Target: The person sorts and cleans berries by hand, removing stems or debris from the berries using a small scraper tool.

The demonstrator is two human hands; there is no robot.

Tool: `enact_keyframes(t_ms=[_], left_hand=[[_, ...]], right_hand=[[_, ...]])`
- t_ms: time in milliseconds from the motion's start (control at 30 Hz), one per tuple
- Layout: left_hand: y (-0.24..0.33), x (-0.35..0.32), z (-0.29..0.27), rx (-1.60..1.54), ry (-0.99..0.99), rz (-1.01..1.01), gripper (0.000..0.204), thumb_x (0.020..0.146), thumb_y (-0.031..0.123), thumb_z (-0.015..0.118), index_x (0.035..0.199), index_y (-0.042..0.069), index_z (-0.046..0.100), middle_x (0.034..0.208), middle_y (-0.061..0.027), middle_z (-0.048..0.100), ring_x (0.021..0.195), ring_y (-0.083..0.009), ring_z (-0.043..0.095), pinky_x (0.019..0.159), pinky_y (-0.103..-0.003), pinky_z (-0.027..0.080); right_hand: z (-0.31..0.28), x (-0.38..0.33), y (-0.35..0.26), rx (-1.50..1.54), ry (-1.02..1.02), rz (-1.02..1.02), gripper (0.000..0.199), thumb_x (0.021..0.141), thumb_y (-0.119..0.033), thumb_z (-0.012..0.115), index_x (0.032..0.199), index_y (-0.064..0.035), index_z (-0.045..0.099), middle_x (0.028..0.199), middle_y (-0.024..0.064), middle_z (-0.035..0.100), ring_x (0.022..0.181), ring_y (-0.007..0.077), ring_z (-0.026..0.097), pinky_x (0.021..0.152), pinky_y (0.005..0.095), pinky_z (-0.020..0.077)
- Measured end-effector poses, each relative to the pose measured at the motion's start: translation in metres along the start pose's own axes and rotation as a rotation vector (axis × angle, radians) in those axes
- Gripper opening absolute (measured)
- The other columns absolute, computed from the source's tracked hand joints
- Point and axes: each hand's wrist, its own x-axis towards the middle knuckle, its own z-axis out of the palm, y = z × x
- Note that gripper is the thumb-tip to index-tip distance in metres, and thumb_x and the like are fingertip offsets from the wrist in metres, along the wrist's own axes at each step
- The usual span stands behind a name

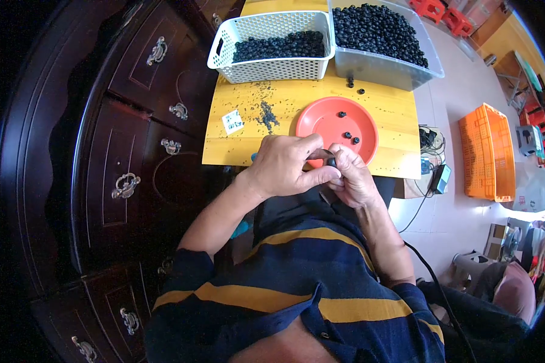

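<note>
Both my hands meet over the near edge of a red round plate (pixel 305 124). My left hand (pixel 284 162) is closed round a thin tool that looks like a small blade (pixel 321 154); a bit of blue shows at the far side of the fist, possibly its handle. My right hand (pixel 352 177) pinches a small round black part (pixel 331 162), and the blade's tip lies against or very near it. Fingers hide most of both. A few similar black parts (pixel 347 135) lie on the plate.
On the yellow table (pixel 224 148) stand a white perforated basket (pixel 272 71) and a translucent bin (pixel 375 71), both holding many black parts. Dark trimmings (pixel 268 116) and a small paper label (pixel 232 121) lie left. Dark drawers (pixel 124 121) flank me; an orange crate (pixel 489 154) stands right.
</note>
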Motion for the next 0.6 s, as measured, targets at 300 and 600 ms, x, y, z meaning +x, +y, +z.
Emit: enact_keyframes(t_ms=[300,600], left_hand=[[0.0,0.002,0.001,0.084,-0.026,0.071,0.052,0.088,0.059,0.07,0.084,0.008,0.06,0.065,-0.0114,0.065,0.061,-0.0326,0.069,0.054,-0.044,0.053],[-0.002,0.0,0.008,0.122,-0.031,0.057,0.046,0.089,0.051,0.072,0.082,0.007,0.06,0.061,-0.0116,0.065,0.059,-0.0339,0.068,0.054,-0.045,0.053]], right_hand=[[-0.009,0.002,0.0,-0.085,-0.052,-0.015,0.028,0.103,-0.04,0.062,0.098,-0.0128,0.061,0.071,-0.0078,0.047,0.054,0.0019,0.033,0.047,0.0189,0.025],[-0.005,-0.001,0.0,-0.03,-0.063,-0.035,0.024,0.103,-0.035,0.063,0.096,-0.0132,0.059,0.071,-0.0068,0.049,0.053,0.0026,0.032,0.048,0.0192,0.0247]])
